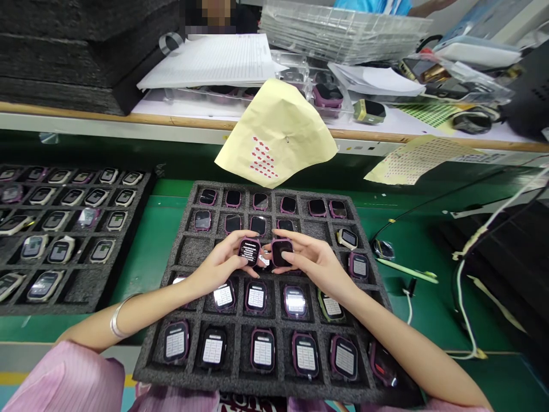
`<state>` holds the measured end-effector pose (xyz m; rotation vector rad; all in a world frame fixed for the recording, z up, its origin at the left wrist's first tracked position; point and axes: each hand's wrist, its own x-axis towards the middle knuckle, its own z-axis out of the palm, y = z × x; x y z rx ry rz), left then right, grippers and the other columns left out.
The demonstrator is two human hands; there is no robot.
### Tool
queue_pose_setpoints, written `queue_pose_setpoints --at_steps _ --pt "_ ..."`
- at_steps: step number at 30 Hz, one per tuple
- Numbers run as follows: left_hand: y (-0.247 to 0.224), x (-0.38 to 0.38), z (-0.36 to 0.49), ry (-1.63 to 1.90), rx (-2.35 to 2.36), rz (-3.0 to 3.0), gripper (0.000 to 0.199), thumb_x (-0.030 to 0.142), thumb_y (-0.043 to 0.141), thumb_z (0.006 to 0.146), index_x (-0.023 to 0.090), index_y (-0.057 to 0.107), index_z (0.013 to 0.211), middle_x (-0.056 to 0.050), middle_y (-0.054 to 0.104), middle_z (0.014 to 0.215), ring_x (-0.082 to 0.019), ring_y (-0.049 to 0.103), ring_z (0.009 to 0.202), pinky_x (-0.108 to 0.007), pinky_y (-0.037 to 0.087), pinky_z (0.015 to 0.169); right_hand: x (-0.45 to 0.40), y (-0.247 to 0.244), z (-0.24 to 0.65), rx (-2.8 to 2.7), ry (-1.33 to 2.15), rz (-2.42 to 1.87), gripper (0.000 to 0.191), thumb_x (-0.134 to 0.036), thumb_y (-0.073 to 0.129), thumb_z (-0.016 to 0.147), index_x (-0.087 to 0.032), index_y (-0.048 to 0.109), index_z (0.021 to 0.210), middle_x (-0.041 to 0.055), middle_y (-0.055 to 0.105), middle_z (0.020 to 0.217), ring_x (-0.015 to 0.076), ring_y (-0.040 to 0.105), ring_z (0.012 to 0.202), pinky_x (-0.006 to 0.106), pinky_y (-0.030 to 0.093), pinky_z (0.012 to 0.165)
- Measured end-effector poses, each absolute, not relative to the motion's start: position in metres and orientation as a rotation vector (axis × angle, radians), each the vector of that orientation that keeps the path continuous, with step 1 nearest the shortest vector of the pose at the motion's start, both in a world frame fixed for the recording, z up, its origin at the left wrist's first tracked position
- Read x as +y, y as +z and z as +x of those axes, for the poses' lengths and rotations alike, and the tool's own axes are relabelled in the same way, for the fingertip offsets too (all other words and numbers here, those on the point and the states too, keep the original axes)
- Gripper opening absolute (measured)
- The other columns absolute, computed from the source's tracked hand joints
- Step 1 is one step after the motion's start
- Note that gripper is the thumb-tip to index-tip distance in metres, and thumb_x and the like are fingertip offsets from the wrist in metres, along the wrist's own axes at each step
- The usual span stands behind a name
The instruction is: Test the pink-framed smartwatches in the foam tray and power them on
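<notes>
Over the middle of a dark foam tray (151,366), my left hand (223,260) holds a purple-framed watch (249,252) whose lit screen shows lines of white text. Close beside it, my right hand (313,260) grips another purple watch (282,252) with a dark screen, its thumb over the glass. The tray's compartments hold many watches. Those in the back rows have dark screens; several in the front rows, such as one purple watch (262,349), show white lit screens. A compartment (193,252) left of my left hand holds no watch.
Another foam tray (139,214) of watches lies at the left. Above, a shelf (180,120) carries papers, plastic trays and bagged parts, with a yellow sheet (295,131) hanging down. A green pen (407,270) and white cables (460,286) are at the right. A person sits behind the shelf.
</notes>
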<state>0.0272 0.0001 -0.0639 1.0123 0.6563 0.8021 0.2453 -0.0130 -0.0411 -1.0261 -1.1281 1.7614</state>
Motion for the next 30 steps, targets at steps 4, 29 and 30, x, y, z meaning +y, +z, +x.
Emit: queue_pose_setpoints --at_steps 4,29,30 --pt "-0.063 -0.001 0.029 0.808 0.637 1.014 0.037 0.016 0.057 0.084 0.021 0.052 0.120 -0.005 0.059 0.102 -0.018 0.064 0.087 -0.034 0.061 0.072 -0.014 -0.041 0.245 -1.154 1.733 -1.039 0.040 -0.021 0.069 0.083 -0.025 0.061 0.123 0.0047 0.071 0.111 0.0225 0.068 0.100 0.038 0.063 0.076" --pt "-0.065 -0.001 0.018 0.805 0.758 1.263 0.067 0.020 0.068 0.078 0.025 0.034 0.135 -0.008 0.058 0.115 -0.021 0.066 0.095 -0.035 0.058 0.081 -0.010 -0.037 0.250 -1.099 1.843 -0.957 0.037 -0.026 0.068 0.085 -0.025 0.063 0.122 0.0084 0.067 0.119 0.0263 0.062 0.113 0.048 0.054 0.092" --pt "-0.066 -0.001 0.011 0.789 0.820 1.360 0.067 0.023 0.066 0.080 0.026 0.032 0.137 -0.009 0.058 0.115 -0.021 0.066 0.094 -0.035 0.058 0.080 -0.009 -0.036 0.251 -1.110 1.831 -0.968 0.036 -0.026 0.070 0.084 -0.025 0.065 0.119 0.0086 0.068 0.117 0.0266 0.063 0.111 0.047 0.056 0.090"
